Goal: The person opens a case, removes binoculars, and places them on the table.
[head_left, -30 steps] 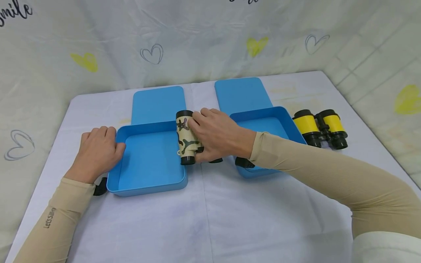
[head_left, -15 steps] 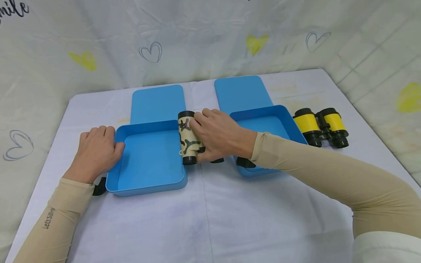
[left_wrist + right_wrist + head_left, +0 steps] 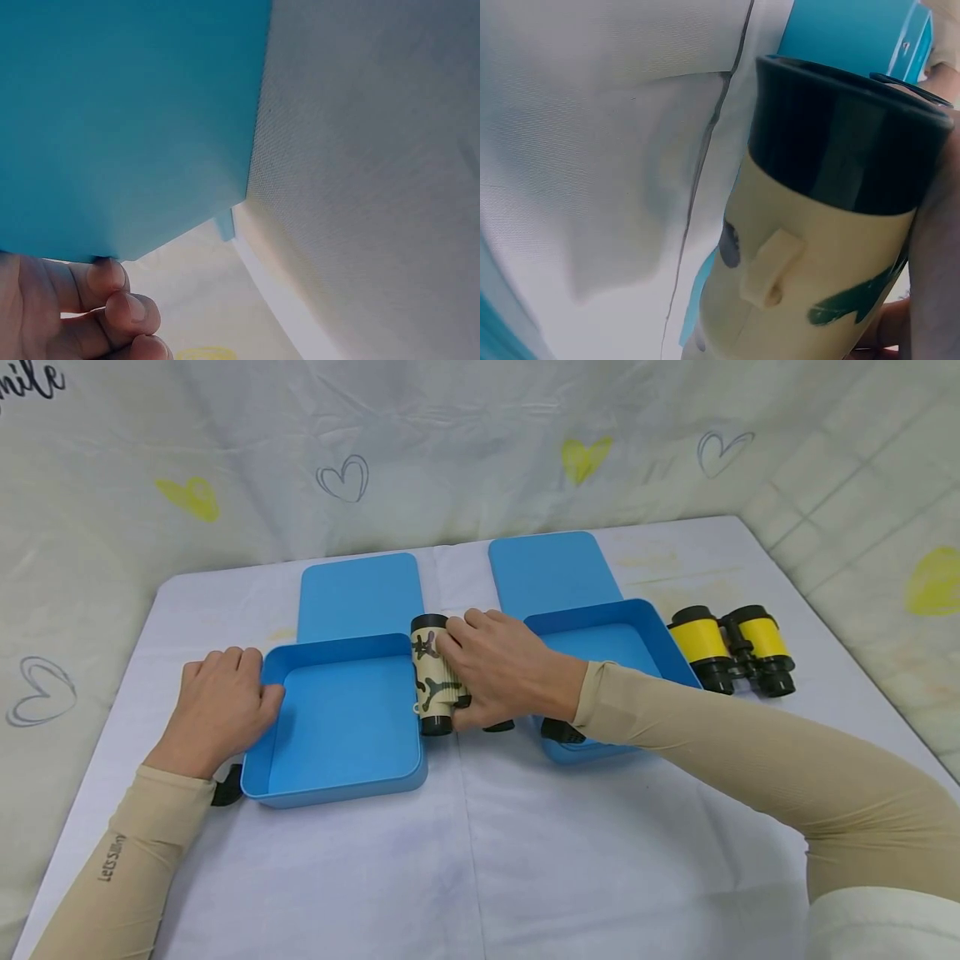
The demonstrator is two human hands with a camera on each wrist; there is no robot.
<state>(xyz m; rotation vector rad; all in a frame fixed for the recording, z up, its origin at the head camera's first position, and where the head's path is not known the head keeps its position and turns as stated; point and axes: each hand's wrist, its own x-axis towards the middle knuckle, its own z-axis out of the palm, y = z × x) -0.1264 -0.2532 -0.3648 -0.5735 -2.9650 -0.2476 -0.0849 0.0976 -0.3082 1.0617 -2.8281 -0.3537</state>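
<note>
My right hand (image 3: 504, 670) grips a pair of camouflage-patterned binoculars (image 3: 432, 681) from above, between two blue boxes. One barrel shows in full beside the hand; most of the other is hidden beneath it. In the right wrist view, the black-ended barrel (image 3: 817, 240) fills the right side, with a small strap loop on it. The left hand (image 3: 225, 706) holds the left wall of the left blue box (image 3: 337, 796), thumb over the rim. Curled fingertips (image 3: 127, 311) show at the wall's edge in the left wrist view. The box's inside is bare.
The right blue box (image 3: 592, 753) stands partly behind the right forearm. Two flat blue lids (image 3: 360, 597) (image 3: 555, 572) lie behind the boxes. Yellow and black binoculars (image 3: 738, 652) lie at the right. A white cloth (image 3: 360, 877) covers the table.
The camouflage binoculars have shifted slightly to the right with my right hand, off the left box's right rim. My left hand stays on the box wall.
</note>
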